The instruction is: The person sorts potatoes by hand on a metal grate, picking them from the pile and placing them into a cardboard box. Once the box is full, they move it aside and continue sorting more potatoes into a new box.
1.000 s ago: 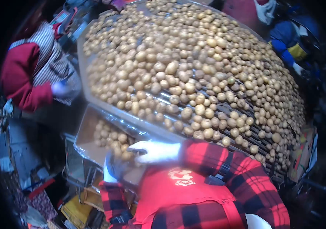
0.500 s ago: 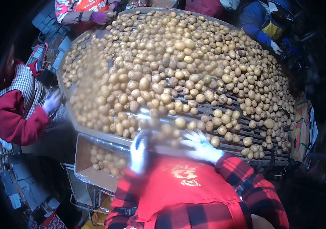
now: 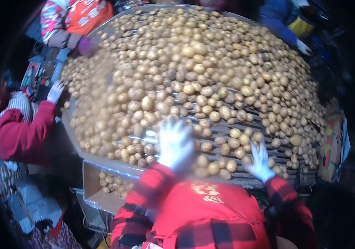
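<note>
Potatoes [image 3: 210, 91] cover a large slatted table [image 3: 248, 124], with bare slats showing near its front edge. My left hand [image 3: 175, 143], in a white glove and blurred, is over the slats left of a small group of potatoes [image 3: 214, 167]. Its fingers are spread and point away from me. My right hand [image 3: 261, 162], also white-gloved, has its fingers apart beside potatoes at the table's front right. Neither hand is closed round a potato. An open box [image 3: 96, 201] lined with clear plastic stands below the front left edge, with potatoes in it.
One person in red sleeves [image 3: 23, 133] stands at the left, a gloved hand near the table rim [image 3: 71, 135]. Another with a purple glove [image 3: 85, 45] is at the upper left. A person in blue [image 3: 277, 25] is at the upper right. A cardboard box [image 3: 331, 145] stands at the right edge.
My hands have moved from the lined box to the table front, then farther apart, the right one rightward. The person at the upper left has come nearer the potatoes.
</note>
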Motion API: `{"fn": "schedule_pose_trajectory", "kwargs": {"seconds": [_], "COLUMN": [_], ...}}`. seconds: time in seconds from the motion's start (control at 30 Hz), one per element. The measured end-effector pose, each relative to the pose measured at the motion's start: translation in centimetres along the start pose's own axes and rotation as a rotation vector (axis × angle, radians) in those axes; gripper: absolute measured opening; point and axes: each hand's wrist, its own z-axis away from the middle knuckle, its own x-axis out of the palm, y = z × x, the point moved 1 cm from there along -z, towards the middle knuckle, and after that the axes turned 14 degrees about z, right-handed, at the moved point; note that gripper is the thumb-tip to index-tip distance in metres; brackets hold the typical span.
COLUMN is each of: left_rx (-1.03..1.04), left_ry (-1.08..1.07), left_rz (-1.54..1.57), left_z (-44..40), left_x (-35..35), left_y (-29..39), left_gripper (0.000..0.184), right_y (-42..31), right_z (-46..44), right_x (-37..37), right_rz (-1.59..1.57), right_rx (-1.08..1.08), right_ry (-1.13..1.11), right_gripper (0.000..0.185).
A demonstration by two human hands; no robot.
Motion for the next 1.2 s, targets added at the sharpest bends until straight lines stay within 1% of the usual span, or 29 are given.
{"fn": "schedule_pose_trajectory", "kwargs": {"seconds": [0.07, 0.13, 0.17, 0.2, 0.27, 0.3, 0.33, 0.37, 0.4, 0.43, 0.47, 0.5, 0.53, 0.6, 0.63, 0.67, 0.7, 0.73, 0.8, 0.83, 0.87, 0.9, 0.93, 1.0, 1.03, 1.07, 1.13, 1.17, 1.2], "left_rx": [-0.083, -0.06, -0.05, -0.036, -0.092, -0.074, -0.053, -0.026, -0.033, -0.084, -0.134, -0.162, -0.245, -0.253, -0.245, -0.236, -0.266, -0.336, -0.457, -0.427, -0.394, -0.372, -0.343, -0.451, -0.463, -0.533, -0.643, -0.68, -0.722], "left_ry": [-0.074, -0.026, -0.04, -0.058, -0.053, -0.06, -0.067, -0.026, -0.021, 0.011, 0.045, 0.092, 0.047, 0.096, 0.126, 0.155, 0.167, 0.181, 0.279, 0.304, 0.33, 0.102, 0.165, 0.212, 0.233, 0.207, 0.1, 0.108, 0.078], "left_rz": [0.052, 0.073, 0.07, 0.071, 0.055, -0.058, -0.172, -0.242, -0.247, -0.203, -0.158, -0.2, -0.163, -0.164, -0.237, -0.308, -0.32, -0.416, -0.285, -0.329, -0.371, -0.614, -0.563, -0.549, -0.64, -0.568, -0.578, -0.539, -0.52], "left_z": [1.6, 2.7, 2.6, 2.4, 2.3, 2.4, 2.5, 3.1, 3.1, 3.1, 3.0, 3.4, 3.7, 3.8, 3.7, 3.4, 2.5, 2.0, 1.5, 0.5, -0.8, -2.6, -3.4, -5.6, -6.5, -7.6, -9.9, -10.5, -10.7], "left_x": [5.3, 8.3, 9.0, 8.8, 8.1, 7.7, 7.2, 7.1, 5.5, 3.8, 2.5, 2.3, 1.4, -0.2, -0.5, -0.8, -1.9, -1.9, -1.3, -1.9, -2.6, -5.0, -5.8, -6.1, -6.2, -6.9, -9.3, -9.7, -10.2], "left_y": [-1.5, -0.3, -0.6, -0.7, -1.5, -2.3, -3.1, -4.2, -4.0, -3.7, -3.9, -4.9, -5.8, -8.2, -9.5, -10.8, -11.8, -13.5, -17.9, -19.1, -20.0, -18.5, -19.8, -21.9, -23.7, -24.2, -23.9, -24.9, -26.3], "left_gripper": [0.044, 0.048, 0.051, 0.053, 0.056, 0.058, 0.06, 0.066, 0.066, 0.069, 0.071, 0.076, 0.074, 0.078, 0.08, 0.082, 0.086, 0.075, 0.063, 0.057, 0.053, 0.055, 0.066, 0.082, 0.092, 0.093, 0.08, 0.086, 0.089], "right_y": [-3.3, -6.7, -8.1, -9.9, -10.5, -11.5, -12.4, -13.3, -14.2, -15.4, -16.4, -18.3, -20.3, -23.0, -24.6, -25.9, -27.4, -28.8, -31.0, -32.9, -33.5, -32.9, -32.3, -32.1, -32.7, -32.5, -33.1, -33.3, -33.3], "right_z": [1.3, -0.4, -1.8, -3.2, -5.1, -6.1, -7.3, -8.7, -9.7, -10.5, -11.5, -12.7, -13.9, -16.6, -17.5, -18.5, -19.3, -20.1, -23.6, -25.1, -26.9, -29.0, -31.0, -34.5, -36.0, -37.6, -40.7, -42.0, -42.9], "right_x": [-0.8, -0.7, -0.3, -1.2, 1.0, 0.9, 0.8, 0.9, 1.0, 1.9, 2.6, 1.4, 0.3, 1.5, 1.7, 1.8, 1.5, 1.2, -1.0, 1.8, 1.3, 0.2, -1.1, -3.0, -2.5, -2.3, -2.8, -3.0, -3.5], "right_rz": [0.137, 0.037, 0.166, 0.187, 0.091, 0.073, 0.073, 0.107, 0.14, 0.213, 0.056, -0.058, -0.171, -0.06, 0.013, -0.008, 0.009, 0.027, 0.162, -0.02, 0.053, -0.106, -0.263, -0.145, 0.059, -0.019, -0.2, -0.204, -0.202], "right_rx": [-0.042, -0.046, -0.131, -0.15, -0.316, -0.346, -0.351, -0.387, -0.422, -0.438, -0.441, -0.394, -0.346, -0.449, -0.417, -0.414, -0.419, -0.426, -0.457, -0.336, -0.279, -0.312, -0.342, -0.444, -0.465, -0.515, -0.419, -0.438, -0.484], "right_ry": [0.008, -0.085, 0.004, -0.041, -0.102, -0.052, -0.047, 0.02, 0.083, 0.15, -0.002, -0.068, -0.136, 0.098, 0.083, 0.237, 0.223, 0.208, 0.28, 0.392, 0.476, 0.366, 0.251, 0.227, 0.281, 0.4, 0.279, 0.349, 0.307], "right_gripper": [0.111, 0.097, 0.109, 0.103, 0.095, 0.087, 0.087, 0.085, 0.083, 0.08, 0.066, 0.067, 0.069, 0.072, 0.07, 0.069, 0.067, 0.065, 0.063, 0.061, 0.069, 0.074, 0.079, 0.089, 0.086, 0.085, 0.083, 0.084, 0.082]}}
